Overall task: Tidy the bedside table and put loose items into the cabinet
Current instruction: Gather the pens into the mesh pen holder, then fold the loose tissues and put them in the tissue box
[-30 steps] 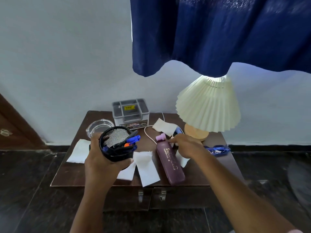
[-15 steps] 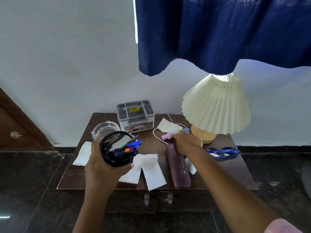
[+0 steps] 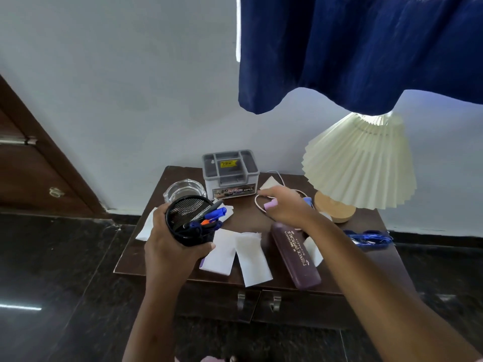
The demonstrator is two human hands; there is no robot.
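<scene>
My left hand (image 3: 167,249) grips a black mesh pen holder (image 3: 187,218) with several pens in it, held tilted over the left part of the dark wooden bedside table (image 3: 248,220). Near the table's middle back, my right hand (image 3: 286,205) has its fingers closed on a small pink item (image 3: 270,205). A purple spectacle case (image 3: 296,259) lies just below that hand. White paper slips (image 3: 252,257) lie across the front, with another (image 3: 145,227) at the left edge. The cabinet doors (image 3: 257,301) under the top are closed.
A grey organiser box (image 3: 230,173) and a glass ashtray (image 3: 183,189) stand at the back. A pleated cream lamp (image 3: 359,163) occupies the right, blue glasses (image 3: 368,237) beside it. A white cable (image 3: 258,203) loops near my right hand. A blue curtain (image 3: 352,48) hangs overhead.
My right hand has moved from the top of the spectacle case leftward and back onto the pink item. The pen holder stays in my left hand; the view shifted left.
</scene>
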